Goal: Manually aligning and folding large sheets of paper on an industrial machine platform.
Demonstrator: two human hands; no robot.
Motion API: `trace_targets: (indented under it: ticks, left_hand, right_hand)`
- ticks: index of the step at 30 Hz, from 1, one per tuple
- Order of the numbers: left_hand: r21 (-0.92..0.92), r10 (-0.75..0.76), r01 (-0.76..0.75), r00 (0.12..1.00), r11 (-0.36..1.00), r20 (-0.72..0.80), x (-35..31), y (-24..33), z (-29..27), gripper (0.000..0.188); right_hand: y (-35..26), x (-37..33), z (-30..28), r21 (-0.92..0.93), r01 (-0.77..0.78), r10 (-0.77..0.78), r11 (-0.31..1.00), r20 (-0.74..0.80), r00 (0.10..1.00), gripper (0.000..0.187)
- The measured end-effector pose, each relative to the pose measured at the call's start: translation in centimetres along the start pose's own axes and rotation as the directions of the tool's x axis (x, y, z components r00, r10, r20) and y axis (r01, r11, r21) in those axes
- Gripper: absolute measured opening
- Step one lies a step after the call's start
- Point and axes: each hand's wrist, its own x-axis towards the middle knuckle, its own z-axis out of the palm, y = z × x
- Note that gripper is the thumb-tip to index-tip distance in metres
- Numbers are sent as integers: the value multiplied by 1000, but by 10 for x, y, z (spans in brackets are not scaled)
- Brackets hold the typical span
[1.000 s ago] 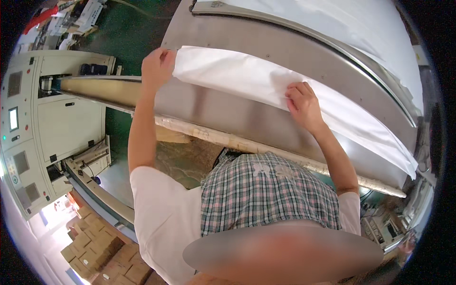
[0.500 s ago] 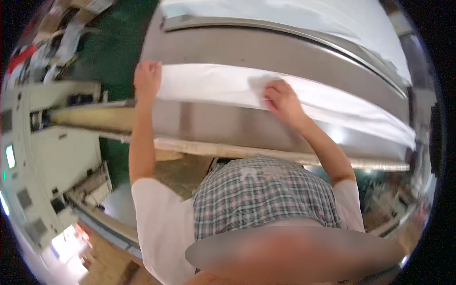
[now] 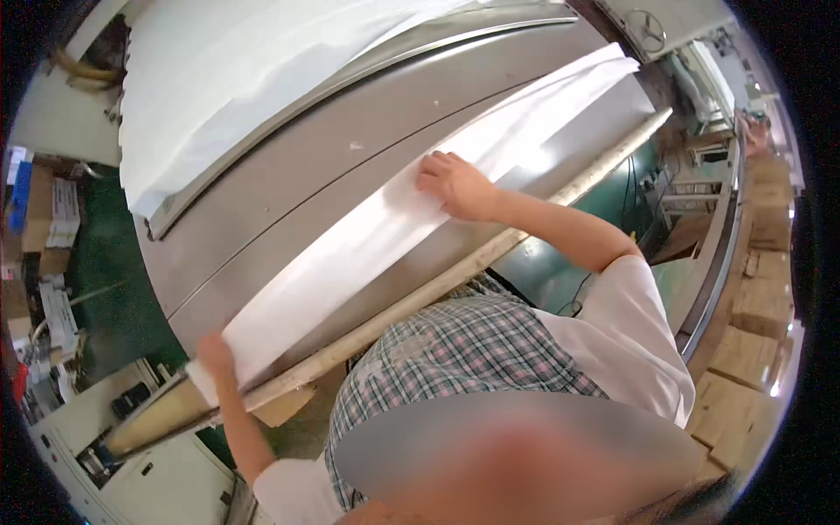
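A long white folded sheet (image 3: pixel 341 254), perhaps cloth, lies slantwise over a metal worktop, its far end at the upper right. At its near left end my left hand (image 3: pixel 217 357) is closed on the edge; motion blurs the fingers, and white material shows on both sides of them. Midway along the sheet, my right hand (image 3: pixel 457 185) has curled fingers pressed on the upper part, gripping it lightly. The undersides of the fingers are hidden.
Beyond a raised metal bar (image 3: pixel 350 74), a large white sheet pile (image 3: pixel 227 87) covers the far side. A pale roller (image 3: pixel 402 302) runs along the worktop's front edge, near my body. Cardboard boxes (image 3: pixel 757 350) stand at the right; machine housing (image 3: pixel 166 490) is at lower left.
The view has turned, so the worktop and sheet now slant up to the right. My left hand appears lower and nearer; my right hand remains at the sheet's middle.
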Motion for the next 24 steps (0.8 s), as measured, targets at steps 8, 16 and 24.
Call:
trace_targets:
  ticks: [8,16,24]
  left_hand:
    - [266,-146,187,975,946,-165,-4,5,-38,22]
    - [129,-212,233,965,964,-157,33,233,-25,37]
    - [162,-441,448,894,879,-78,36,307,-33,42]
  right_hand:
    - [125,-41,-44,-26,-135,133,991,-62,989,35]
    - [228,-82,-87,-113,-84,82,990,-19,996,31]
    - [367,-141,-128,-240,-350,290,905,-253,923,32]
